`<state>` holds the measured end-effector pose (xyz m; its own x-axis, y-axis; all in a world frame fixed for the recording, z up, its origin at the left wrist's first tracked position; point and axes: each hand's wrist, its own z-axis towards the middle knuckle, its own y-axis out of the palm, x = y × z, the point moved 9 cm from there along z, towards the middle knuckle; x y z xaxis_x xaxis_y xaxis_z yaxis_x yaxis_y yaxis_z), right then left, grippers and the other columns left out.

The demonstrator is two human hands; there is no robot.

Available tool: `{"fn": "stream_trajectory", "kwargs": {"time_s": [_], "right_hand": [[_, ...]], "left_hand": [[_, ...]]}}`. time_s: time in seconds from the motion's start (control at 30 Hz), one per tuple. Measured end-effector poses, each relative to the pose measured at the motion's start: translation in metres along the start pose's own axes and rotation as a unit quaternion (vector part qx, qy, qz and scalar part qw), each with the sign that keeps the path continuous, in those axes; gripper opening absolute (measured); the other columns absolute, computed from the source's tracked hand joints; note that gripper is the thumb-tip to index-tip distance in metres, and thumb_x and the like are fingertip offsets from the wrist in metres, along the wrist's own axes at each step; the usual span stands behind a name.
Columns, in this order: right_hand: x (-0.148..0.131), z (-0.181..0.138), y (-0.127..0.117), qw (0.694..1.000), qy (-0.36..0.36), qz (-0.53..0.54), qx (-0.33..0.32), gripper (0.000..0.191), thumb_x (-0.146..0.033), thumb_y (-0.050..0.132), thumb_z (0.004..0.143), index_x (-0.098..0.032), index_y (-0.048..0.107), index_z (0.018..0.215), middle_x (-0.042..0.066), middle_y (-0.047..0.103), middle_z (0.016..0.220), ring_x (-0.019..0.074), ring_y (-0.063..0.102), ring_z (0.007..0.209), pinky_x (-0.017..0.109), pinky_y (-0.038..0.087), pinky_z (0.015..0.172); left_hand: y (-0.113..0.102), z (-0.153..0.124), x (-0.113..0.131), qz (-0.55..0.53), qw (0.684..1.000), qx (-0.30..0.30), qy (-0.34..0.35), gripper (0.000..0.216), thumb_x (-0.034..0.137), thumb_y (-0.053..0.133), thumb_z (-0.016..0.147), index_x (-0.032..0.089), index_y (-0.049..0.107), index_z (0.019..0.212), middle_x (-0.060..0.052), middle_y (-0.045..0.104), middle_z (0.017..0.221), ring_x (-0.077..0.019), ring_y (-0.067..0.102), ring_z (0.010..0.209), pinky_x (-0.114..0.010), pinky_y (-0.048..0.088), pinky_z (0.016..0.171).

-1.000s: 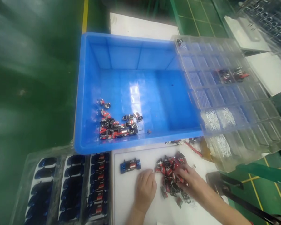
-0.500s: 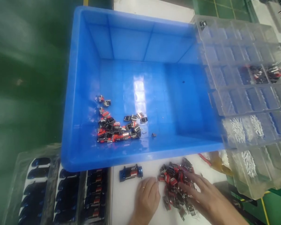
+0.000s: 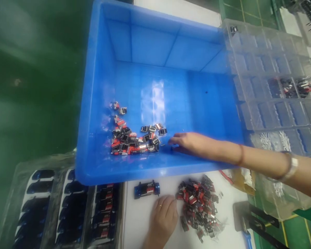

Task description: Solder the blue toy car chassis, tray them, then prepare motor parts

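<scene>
I am holding my right hand (image 3: 189, 143) inside the blue bin (image 3: 98, 103), fingers stretched out and loose, just beside the little red and black parts (image 3: 134, 138). My left hand (image 3: 163, 214) is lying curled on the white table (image 3: 137, 224) next to another pile (image 3: 199, 207). I cannot tell if it is gripping anything.

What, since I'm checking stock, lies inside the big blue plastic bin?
A pile of small red-and-black parts near its front-left corner, with the right hand reaching in beside them. Anything under that hand is hidden.
</scene>
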<state>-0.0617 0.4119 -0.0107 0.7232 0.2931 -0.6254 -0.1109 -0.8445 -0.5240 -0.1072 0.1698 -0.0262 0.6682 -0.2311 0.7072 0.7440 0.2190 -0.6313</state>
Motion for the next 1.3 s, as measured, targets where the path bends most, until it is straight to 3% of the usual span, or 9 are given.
{"fn": "stream_trajectory", "kwargs": {"time_s": [0.17,0.37,0.57,0.73,0.83,0.97,1.07,1.2,1.3], "right_hand": [[0.025,0.033,0.033,0.998,0.045,0.0,-0.033,0.018,-0.025,0.063,0.089,-0.021,0.067,0.106,0.008,0.068,0.107,0.0153,0.062,0.075,0.029,0.052,0.072],[0.021,0.04,0.043,0.996,0.018,-0.057,-0.064,0.011,-0.018,0.053,0.094,-0.017,0.064,0.096,0.009,0.065,0.106,0.0137,0.058,0.073,0.03,0.052,0.072],[0.01,0.038,0.039,0.995,-0.016,-0.076,-0.062,0.011,-0.011,0.05,0.09,-0.016,0.057,0.084,0.01,0.064,0.099,0.0129,0.056,0.071,0.028,0.052,0.066],[0.002,0.027,0.012,0.999,-0.011,-0.049,0.019,0.015,-0.006,0.052,0.081,-0.017,0.057,0.09,0.007,0.064,0.087,0.0153,0.058,0.074,0.029,0.052,0.067],[-0.004,0.014,-0.01,0.996,0.002,-0.045,0.074,0.02,-0.012,0.053,0.082,-0.018,0.061,0.099,0.006,0.066,0.09,0.0164,0.06,0.078,0.031,0.052,0.073],[-0.017,-0.008,-0.028,0.994,0.039,-0.029,0.095,0.012,-0.021,0.056,0.085,-0.02,0.065,0.093,0.005,0.068,0.089,0.0174,0.063,0.079,0.033,0.052,0.075],[-0.041,-0.035,-0.031,0.992,0.022,-0.004,0.122,0.009,-0.026,0.057,0.089,-0.021,0.064,0.092,0.005,0.07,0.087,0.0171,0.064,0.076,0.032,0.053,0.07],[-0.1,-0.101,-0.014,0.97,-0.106,-0.026,0.217,0.014,-0.02,0.049,0.097,-0.024,0.062,0.097,0.004,0.071,0.088,0.0157,0.067,0.08,0.028,0.055,0.068],[-0.132,-0.153,0.026,0.944,-0.169,-0.115,0.26,0.028,-0.012,0.046,0.096,-0.025,0.059,0.117,0.007,0.071,0.088,0.0188,0.066,0.077,0.033,0.054,0.067]], "left_hand": [[-0.002,0.001,-0.001,-0.017,1.0,0.004,-0.009,0.023,0.003,0.048,0.089,0.016,0.065,0.096,-0.007,0.074,0.085,-0.0162,0.071,0.079,-0.029,0.056,0.076],[-0.003,0.002,-0.001,-0.023,1.0,0.01,-0.005,0.02,0.003,0.049,0.089,0.013,0.066,0.095,-0.008,0.074,0.085,-0.0175,0.071,0.079,-0.03,0.056,0.076],[-0.002,0.0,-0.001,-0.02,1.0,0.004,-0.01,0.023,0.003,0.047,0.089,0.014,0.066,0.095,-0.007,0.074,0.086,-0.0173,0.07,0.081,-0.03,0.056,0.078],[-0.001,0.001,-0.001,-0.014,1.0,-0.004,-0.014,0.024,0.002,0.045,0.089,0.016,0.065,0.094,-0.006,0.074,0.085,-0.0159,0.07,0.079,-0.03,0.056,0.077],[-0.001,0.001,0.0,-0.012,1.0,-0.006,-0.01,0.023,0.003,0.045,0.09,0.016,0.064,0.094,-0.005,0.074,0.085,-0.0159,0.07,0.079,-0.03,0.057,0.077],[-0.001,-0.001,-0.001,-0.013,1.0,-0.007,-0.01,0.024,0.004,0.046,0.089,0.017,0.064,0.097,-0.007,0.075,0.087,-0.0164,0.071,0.081,-0.03,0.058,0.078],[0.0,-0.003,-0.001,-0.012,1.0,-0.005,-0.008,0.023,0.004,0.048,0.088,0.017,0.064,0.097,-0.007,0.074,0.087,-0.0166,0.071,0.081,-0.03,0.057,0.077],[0.001,-0.006,0.001,0.003,1.0,0.003,0.007,0.02,0.005,0.049,0.089,0.016,0.063,0.096,-0.007,0.074,0.086,-0.0175,0.069,0.078,-0.032,0.056,0.074],[0.002,-0.007,0.001,0.006,1.0,0.007,0.019,0.019,0.005,0.049,0.089,0.015,0.063,0.096,-0.008,0.073,0.087,-0.0183,0.07,0.08,-0.031,0.056,0.076]]}}
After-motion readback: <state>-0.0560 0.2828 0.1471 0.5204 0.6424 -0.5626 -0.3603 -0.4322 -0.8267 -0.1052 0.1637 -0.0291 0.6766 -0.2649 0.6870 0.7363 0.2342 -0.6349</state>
